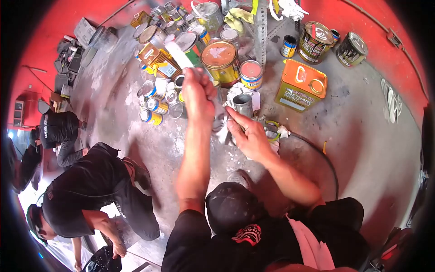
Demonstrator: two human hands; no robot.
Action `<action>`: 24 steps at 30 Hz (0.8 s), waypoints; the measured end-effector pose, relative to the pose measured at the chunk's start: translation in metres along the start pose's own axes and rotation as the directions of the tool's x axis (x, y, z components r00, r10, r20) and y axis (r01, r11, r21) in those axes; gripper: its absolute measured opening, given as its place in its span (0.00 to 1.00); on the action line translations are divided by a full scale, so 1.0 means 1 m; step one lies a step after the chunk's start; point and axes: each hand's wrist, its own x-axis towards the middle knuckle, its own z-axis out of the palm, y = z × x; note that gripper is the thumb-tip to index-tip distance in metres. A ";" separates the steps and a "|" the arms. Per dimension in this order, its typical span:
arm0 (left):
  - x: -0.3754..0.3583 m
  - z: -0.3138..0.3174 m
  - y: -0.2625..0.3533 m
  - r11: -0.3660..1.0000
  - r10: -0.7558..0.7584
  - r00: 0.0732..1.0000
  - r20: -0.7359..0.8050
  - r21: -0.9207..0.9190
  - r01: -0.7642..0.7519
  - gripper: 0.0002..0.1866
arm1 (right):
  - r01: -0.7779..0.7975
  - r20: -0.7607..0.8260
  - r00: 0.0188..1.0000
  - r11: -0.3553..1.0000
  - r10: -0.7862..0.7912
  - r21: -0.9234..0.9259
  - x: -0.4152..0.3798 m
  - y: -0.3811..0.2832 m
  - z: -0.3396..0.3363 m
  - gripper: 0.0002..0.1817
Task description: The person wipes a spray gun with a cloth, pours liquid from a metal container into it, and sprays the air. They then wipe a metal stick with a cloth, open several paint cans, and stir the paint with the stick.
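Observation:
My left hand (198, 93) is raised near the middle of the view, its fingers wrapped round a long, flat white strip (180, 55) smeared by motion. Lower and to the right, my right hand (248, 136) has thumb and index finger closed in toward a blurred greyish silver piece (220, 119) between the hands; what exactly it pinches I cannot tell. Just beyond its fingertips stands a grey metal cup (243, 105) by crumpled white paper (235, 90). A black hose (317, 152) runs across the floor from beside the right hand.
Several paint cans, including a large orange-topped can (220, 59) and small tins (154, 104), crowd the floor ahead. A rectangular orange thinner tin (302, 86) stands to the right, near a perforated metal post (261, 34). At left, one person (90, 190) bends low; another person (59, 129) is farther back.

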 end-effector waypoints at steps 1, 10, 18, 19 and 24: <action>-0.005 0.003 -0.006 0.999 -0.020 1.000 -0.002 -0.035 0.019 0.22 | -0.083 0.001 0.997 0.996 0.083 -0.028 -0.002 -0.006 0.000 0.25; -0.003 -0.021 -0.002 0.963 -0.127 0.976 0.178 -0.214 0.165 0.24 | -0.319 0.449 0.879 0.896 0.158 0.309 -0.005 0.054 -0.009 0.27; -0.045 -0.017 -0.038 0.996 -0.054 0.909 0.413 0.086 0.020 0.08 | -0.709 0.684 0.671 -0.023 0.286 0.705 0.005 0.074 -0.023 0.14; -0.051 -0.024 -0.046 0.977 -0.156 0.861 0.483 0.202 0.064 0.09 | -0.715 0.683 0.668 0.003 0.295 0.699 0.005 0.078 -0.019 0.13; -0.062 -0.017 -0.061 0.916 0.020 0.874 0.485 0.342 -0.210 0.12 | -0.414 0.108 0.904 0.779 0.414 0.471 0.018 0.108 -0.020 0.08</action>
